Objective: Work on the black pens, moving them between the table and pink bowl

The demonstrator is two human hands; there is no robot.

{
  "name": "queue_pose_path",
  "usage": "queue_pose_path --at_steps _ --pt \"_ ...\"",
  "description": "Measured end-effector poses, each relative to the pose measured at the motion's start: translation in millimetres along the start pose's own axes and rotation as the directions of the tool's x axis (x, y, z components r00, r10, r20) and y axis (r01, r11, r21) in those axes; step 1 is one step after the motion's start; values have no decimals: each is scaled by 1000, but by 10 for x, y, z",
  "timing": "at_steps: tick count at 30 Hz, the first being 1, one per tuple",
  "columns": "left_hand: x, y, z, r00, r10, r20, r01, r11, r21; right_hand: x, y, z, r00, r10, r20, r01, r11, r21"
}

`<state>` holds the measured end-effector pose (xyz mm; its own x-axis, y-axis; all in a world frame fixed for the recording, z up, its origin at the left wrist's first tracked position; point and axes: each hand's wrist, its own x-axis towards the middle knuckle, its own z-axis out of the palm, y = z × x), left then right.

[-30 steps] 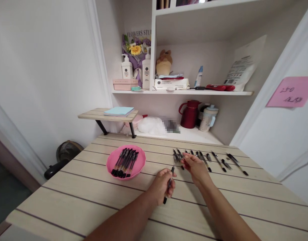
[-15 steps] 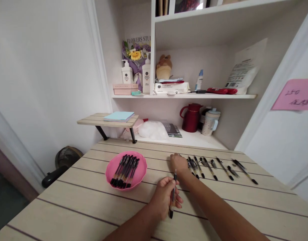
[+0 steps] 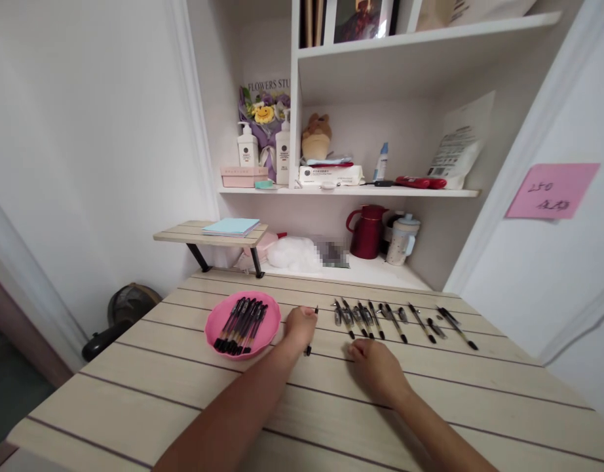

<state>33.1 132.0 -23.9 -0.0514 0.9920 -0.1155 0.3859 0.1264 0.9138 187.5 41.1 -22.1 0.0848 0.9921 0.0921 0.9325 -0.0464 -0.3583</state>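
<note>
The left hand [image 3: 299, 328] is over the pale wooden desk [image 3: 312, 419] with dark stripes, with its fingers closed around a slim black pen [image 3: 308, 351]. The pen's dark ends show past the fist, one toward the far edge of the desk and one toward the near edge; the middle is hidden by the hand.

Just beside that hand, toward the left edge of the desk, is a round pink bowl [image 3: 216, 319] with a wavy rim. A bundle of black pens with amber-toned lower barrels [image 3: 240, 326] lies inside it, side by side and slanting.

The right hand [image 3: 378, 368] is low over the desk, back uppermost, its fingers curled inward; whether they hold anything cannot be told. Just beyond it, a loose row of dark slender pens [image 3: 396, 322] runs toward the desk's right edge, with short dark see-through pieces [image 3: 435, 328] scattered among them.

At the far left corner of the desk is a small wooden riser with black legs [image 3: 179, 232], bearing a stack of light-blue paper sheets [image 3: 232, 226]. Past the far edge, a dark red jug [image 3: 367, 233] stands near a speckled pale cup with a blue lid [image 3: 403, 241].
</note>
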Motion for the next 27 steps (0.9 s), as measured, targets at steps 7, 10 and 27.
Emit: queue_pose_path --at_steps 7,10,27 --pt "370 206 292 997 82 3 -76 914 398 -159 -40 168 999 -3 -52 4 1000 28" --pt "444 277 416 994 107 6 -96 870 483 -154 -11 182 999 -12 -51 14 1000 27" --pt "368 611 -123 969 238 57 -217 723 656 -178 14 163 998 -16 -57 20 998 63"
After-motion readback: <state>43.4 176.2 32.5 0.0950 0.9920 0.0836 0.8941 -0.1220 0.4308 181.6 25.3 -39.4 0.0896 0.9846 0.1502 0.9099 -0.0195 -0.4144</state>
